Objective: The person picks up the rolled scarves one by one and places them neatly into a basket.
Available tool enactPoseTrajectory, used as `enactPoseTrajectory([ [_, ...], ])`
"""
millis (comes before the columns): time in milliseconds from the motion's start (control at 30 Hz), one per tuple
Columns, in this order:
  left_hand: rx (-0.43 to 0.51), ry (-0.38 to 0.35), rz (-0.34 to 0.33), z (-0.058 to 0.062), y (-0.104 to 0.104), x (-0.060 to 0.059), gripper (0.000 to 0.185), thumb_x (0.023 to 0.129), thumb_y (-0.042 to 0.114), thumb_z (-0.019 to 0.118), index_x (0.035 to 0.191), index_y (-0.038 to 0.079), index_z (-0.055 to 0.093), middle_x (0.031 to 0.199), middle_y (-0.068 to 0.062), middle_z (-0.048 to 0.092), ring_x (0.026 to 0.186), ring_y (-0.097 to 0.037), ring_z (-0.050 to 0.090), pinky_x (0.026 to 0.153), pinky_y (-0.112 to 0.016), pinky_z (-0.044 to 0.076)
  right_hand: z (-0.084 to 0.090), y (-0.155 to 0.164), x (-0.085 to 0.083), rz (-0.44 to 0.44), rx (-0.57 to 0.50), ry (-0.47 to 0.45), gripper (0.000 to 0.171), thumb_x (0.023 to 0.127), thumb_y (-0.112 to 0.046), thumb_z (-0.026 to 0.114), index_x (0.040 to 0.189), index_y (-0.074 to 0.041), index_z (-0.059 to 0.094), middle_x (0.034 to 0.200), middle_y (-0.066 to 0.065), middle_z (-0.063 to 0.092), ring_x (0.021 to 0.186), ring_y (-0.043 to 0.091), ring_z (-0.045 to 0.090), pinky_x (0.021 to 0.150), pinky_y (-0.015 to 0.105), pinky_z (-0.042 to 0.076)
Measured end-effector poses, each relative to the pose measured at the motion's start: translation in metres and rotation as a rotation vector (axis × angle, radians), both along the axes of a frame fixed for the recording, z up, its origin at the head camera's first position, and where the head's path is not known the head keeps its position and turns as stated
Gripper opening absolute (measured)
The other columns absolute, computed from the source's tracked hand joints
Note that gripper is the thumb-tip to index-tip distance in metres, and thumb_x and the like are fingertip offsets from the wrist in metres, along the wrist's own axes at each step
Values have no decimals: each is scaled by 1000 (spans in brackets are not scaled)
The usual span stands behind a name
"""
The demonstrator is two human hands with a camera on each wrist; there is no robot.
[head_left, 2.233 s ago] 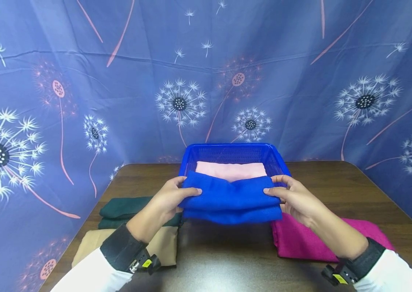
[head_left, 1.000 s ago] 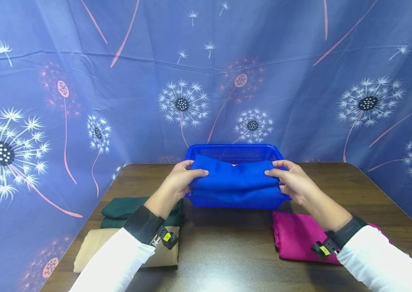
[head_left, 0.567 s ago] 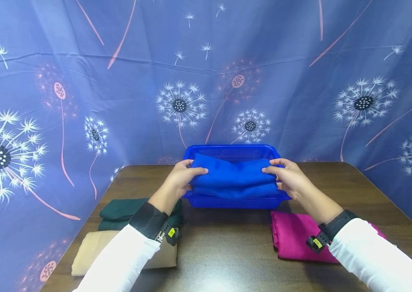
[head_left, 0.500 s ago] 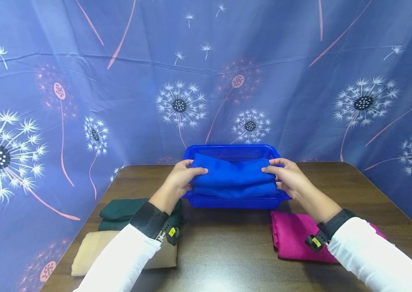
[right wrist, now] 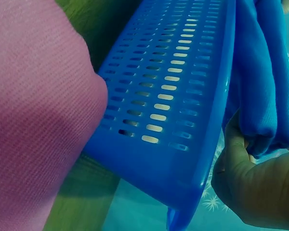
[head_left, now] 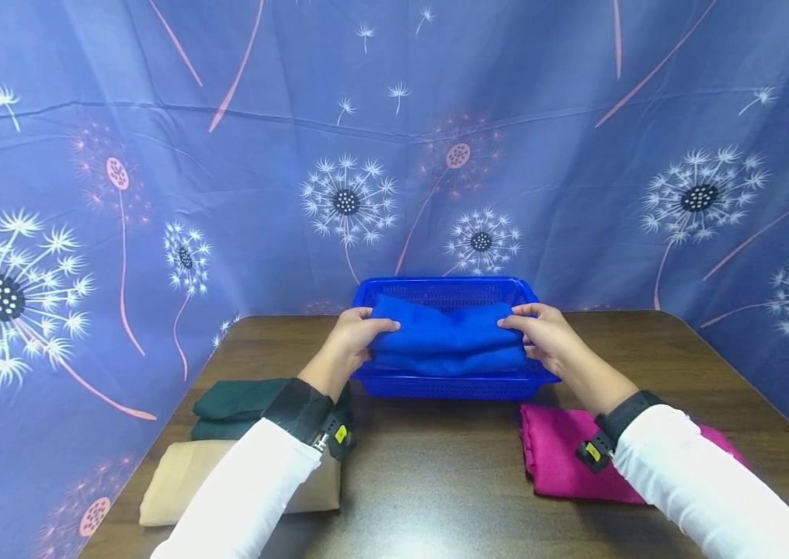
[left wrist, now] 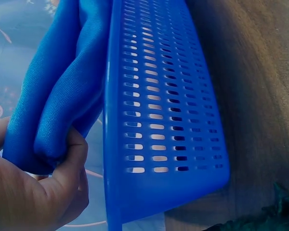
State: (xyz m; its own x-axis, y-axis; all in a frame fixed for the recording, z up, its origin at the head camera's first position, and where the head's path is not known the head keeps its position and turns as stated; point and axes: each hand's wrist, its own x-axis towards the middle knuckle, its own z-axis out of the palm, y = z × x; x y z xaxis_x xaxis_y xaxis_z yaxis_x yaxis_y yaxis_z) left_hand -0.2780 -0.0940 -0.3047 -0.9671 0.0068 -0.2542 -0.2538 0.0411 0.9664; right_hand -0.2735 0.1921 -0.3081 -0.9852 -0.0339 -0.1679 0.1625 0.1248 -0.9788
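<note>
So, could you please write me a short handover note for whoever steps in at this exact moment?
Left hand and right hand each grip one end of the folded royal-blue cloth, which sits in the blue slotted plastic basket at the table's far side.
Done: blue cloth in the basket, not yet let go.
Left on the table: folded dark green cloth and folded beige cloth on the left, folded magenta cloth on the right.

head view overhead, wrist views close, sharing basket (head_left: 450,384)
</note>
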Motion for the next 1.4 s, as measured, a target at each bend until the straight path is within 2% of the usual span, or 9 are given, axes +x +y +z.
enactPoseTrajectory([
  [100,6,-3,3,-2,1,-2,58,72,10,71,123,2,43,131,-14,40,118,-32,39,94,-55,29,-2,0,-3,-10,15,0,44,78,-16,64,113,-7,40,81,1,44,60,8,40,50,21,42],
  [300,17,-9,32,-4,4,-6,64,72,7,70,127,1,39,133,-16,38,119,-32,38,95,-54,29,-3,-1,-7,-2,74,-21,54,79,-19,63,123,-3,36,96,6,38,76,15,40,59,24,44],
  [467,2,-18,45,-7,6,-10,64,73,5,68,129,0,37,132,-17,38,119,-32,38,95,-53,29,-4,-2,-10,9,97,-71,53,81,-19,62,123,-1,36,112,12,35,93,24,39,76,36,46],
  [600,-13,-47,53,-12,8,-13,67,73,5,66,131,0,34,134,-19,35,121,-33,35,96,-53,28,-5,-2,-12,24,61,-122,51,81,-15,60,122,1,34,126,19,31,108,32,37,90,49,38],
  [733,-36,-66,67,-18,8,-15,66,73,4,66,131,-1,34,135,-19,34,122,-34,33,97,-53,26,-17,1,-24,27,36,-152,58,78,-14,64,123,2,32,132,22,28,116,38,33,91,55,32],
  [833,-50,-67,62,-21,9,-17,66,73,4,65,131,-2,33,134,-20,34,122,-34,33,97,-54,25,-21,1,-26,40,28,-156,58,77,-13,65,121,3,33,130,23,29,114,38,35,90,56,33],
  [967,-84,-72,53,-25,10,-19,64,74,5,65,129,-4,33,134,-21,34,121,-35,33,97,-55,24,-16,-5,-18,54,59,-163,41,80,-11,59,114,2,39,118,18,34,98,30,41,88,52,38],
  [1100,-116,-78,43,-27,10,-20,63,73,4,64,127,-5,33,133,-21,35,121,-35,33,97,-56,25,-17,-7,-18,81,103,-166,31,82,-10,55,108,2,42,112,15,37,92,25,43,85,48,41],
  [1400,-200,-94,4,-28,10,-22,63,74,5,63,128,-7,33,134,-21,34,122,-36,33,96,-54,27,-24,-4,-24,118,158,-183,18,81,-12,57,93,-1,50,90,9,49,78,20,50,77,42,44],
])
